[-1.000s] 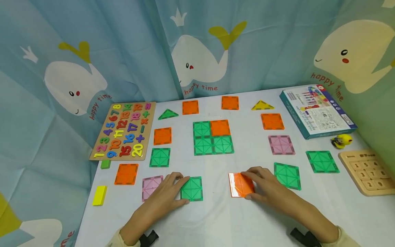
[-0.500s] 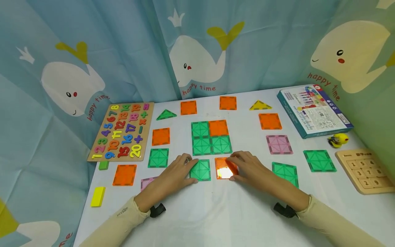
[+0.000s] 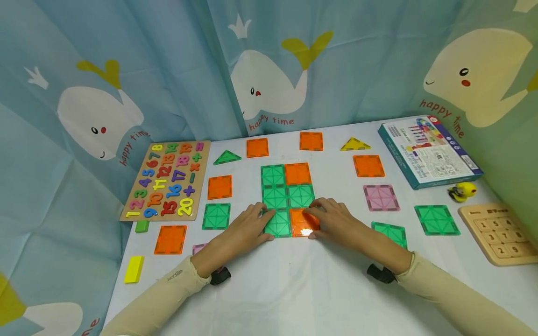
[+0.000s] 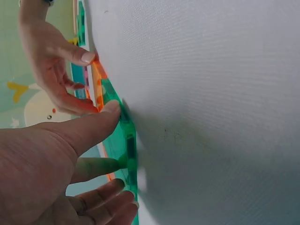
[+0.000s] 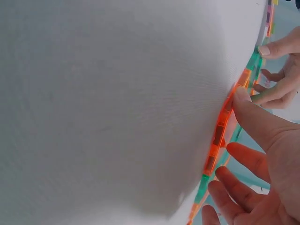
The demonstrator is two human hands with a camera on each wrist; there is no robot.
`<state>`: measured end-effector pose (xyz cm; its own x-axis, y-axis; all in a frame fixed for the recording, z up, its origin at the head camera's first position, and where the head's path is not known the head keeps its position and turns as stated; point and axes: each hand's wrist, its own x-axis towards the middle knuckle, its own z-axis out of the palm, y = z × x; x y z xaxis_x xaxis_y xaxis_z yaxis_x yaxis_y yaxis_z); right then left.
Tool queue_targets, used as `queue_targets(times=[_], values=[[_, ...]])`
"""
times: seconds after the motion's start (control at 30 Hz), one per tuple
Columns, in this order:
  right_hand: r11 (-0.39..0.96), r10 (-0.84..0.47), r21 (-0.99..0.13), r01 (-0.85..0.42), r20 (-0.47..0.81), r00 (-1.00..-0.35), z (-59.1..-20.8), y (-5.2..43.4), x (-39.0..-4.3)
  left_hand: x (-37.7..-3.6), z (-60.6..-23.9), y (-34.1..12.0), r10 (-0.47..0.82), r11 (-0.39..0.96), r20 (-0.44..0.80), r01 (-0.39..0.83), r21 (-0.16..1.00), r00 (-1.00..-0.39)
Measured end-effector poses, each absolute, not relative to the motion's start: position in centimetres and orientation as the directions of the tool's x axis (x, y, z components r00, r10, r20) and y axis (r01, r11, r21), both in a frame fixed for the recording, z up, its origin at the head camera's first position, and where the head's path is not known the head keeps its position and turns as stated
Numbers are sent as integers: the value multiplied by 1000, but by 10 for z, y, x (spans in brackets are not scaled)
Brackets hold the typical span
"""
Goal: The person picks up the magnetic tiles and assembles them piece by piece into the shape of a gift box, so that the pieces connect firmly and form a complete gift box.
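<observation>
My left hand holds a translucent green square magnetic tile by its left side, thumb and fingers at its edges. An orange square magnetic tile is held at its right side by my right hand. The two tiles lie side by side, against the lower edge of a two-by-two block of three green tiles and one orange tile. In the left wrist view the thumb touches the green tile's near edge. The right wrist view shows the right thumb on the orange tile's edge.
Loose tiles lie around: orange, green, pink, a yellow triangle. A number board stands left. A box, a yellow duck toy and a wooden number puzzle are right.
Both hands have moved forward and inward with the green and orange tiles. The gap between these tiles has closed, and they now meet the block's lower edge.
</observation>
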<state>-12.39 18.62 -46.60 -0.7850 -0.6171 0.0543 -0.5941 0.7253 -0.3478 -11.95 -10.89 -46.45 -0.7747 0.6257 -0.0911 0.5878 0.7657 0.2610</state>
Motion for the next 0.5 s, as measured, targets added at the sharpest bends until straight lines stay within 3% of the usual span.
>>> queue_targets(times=[0.23, 0.5], values=[[716, -634, -372, -591, 7, -773, -450, 196, -141, -142, -450, -123, 592, 761, -175, 474, 443, -787], [749, -562, -439, -496, -24, -827, -414, 219, -212, -213, -425, -165, 458, 748, -125, 306, 589, -880]])
